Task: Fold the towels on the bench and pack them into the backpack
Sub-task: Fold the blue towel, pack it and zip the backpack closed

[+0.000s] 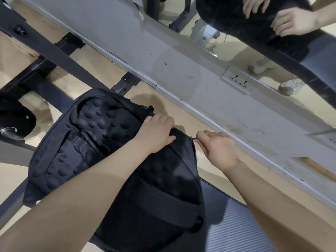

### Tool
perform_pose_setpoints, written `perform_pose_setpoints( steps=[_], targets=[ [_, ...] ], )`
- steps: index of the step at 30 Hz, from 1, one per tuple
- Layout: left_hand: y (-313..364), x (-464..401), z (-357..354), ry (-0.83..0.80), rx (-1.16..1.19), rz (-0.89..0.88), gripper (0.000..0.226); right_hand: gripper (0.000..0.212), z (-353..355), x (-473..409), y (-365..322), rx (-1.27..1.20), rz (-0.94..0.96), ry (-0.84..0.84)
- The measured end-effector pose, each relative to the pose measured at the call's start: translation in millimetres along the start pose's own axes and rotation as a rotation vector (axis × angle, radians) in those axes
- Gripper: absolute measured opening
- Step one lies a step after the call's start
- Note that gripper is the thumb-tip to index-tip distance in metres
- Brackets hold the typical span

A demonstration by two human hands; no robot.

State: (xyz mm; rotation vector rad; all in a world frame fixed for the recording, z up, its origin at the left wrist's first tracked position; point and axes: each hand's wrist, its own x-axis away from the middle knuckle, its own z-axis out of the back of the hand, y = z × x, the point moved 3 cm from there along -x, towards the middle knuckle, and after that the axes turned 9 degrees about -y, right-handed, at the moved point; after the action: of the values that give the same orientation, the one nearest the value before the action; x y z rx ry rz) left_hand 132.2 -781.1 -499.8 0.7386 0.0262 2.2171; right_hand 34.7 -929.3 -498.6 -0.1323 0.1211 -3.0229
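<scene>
Nearest the camera, a grey ribbed mat covers the worktop at its near right corner, and the lower end of a black fabric backpack with a dimpled padded back panel lies over the mat's left edge. The backpack rests back-panel up, its shoulder straps on top, stretching from the near edge up toward the far left.

The left hand lies on the backpack's upper right side, its fingers curled over the edge of the fabric and gripping it. Just to the right, the right hand pinches the small metal zip pull at the backpack's right rim between thumb and forefinger; a ring shows on one finger.

No towel is visible; whether any are inside the backpack cannot be told.

Beyond the hands, black metal frame bars cross the tan wooden floor. Farther still, a grey wall base carries a white double socket, and a mirror above it reflects the hands and the backpack.
</scene>
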Motion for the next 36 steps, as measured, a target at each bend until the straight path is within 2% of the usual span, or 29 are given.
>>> perform_pose_setpoints(
  steps=[2,4,5,8,13,17,21,25,29,32,34,36],
  targets=[
    [19,-4,13,-0.074,-0.01,-0.166,0.043,0.024,12,1,1,-0.02,-0.005,0.096],
    [32,-4,27,-0.183,-0.031,-0.25,0.035,0.027,27,-1,2,0.017,-0.011,0.135],
    [34,-2,34,-0.202,-0.044,-0.235,0.032,0.029,35,-1,1,0.028,-0.02,0.133],
    [39,17,53,-0.098,-0.058,-0.171,0.032,0.032,61,-2,-2,-0.022,-0.06,0.104],
    [47,79,106,0.026,0.011,-0.046,0.033,0.015,128,-7,-24,-0.106,0.001,0.016],
    [57,142,159,0.018,0.04,0.052,0.029,0.033,207,8,-59,-0.225,-0.018,-0.044],
    [62,198,193,0.033,0.084,0.08,0.026,0.024,273,17,-93,-0.19,0.073,-0.133],
    [77,240,203,0.141,0.083,0.102,0.022,0.023,299,31,-113,-0.118,0.096,-0.229],
    [92,261,192,0.187,0.121,0.145,0.023,0.016,291,53,-126,-0.294,-0.006,-0.419],
    [104,266,183,0.212,0.005,0.153,0.026,0.019,286,67,-134,-0.414,-0.032,-0.564],
    [108,269,178,0.182,0.042,0.181,0.024,0.026,290,76,-138,-0.518,-0.029,-0.563],
    [110,274,174,0.185,0.072,0.209,0.021,0.034,295,84,-139,-0.838,-0.069,-0.523]
  ],
)
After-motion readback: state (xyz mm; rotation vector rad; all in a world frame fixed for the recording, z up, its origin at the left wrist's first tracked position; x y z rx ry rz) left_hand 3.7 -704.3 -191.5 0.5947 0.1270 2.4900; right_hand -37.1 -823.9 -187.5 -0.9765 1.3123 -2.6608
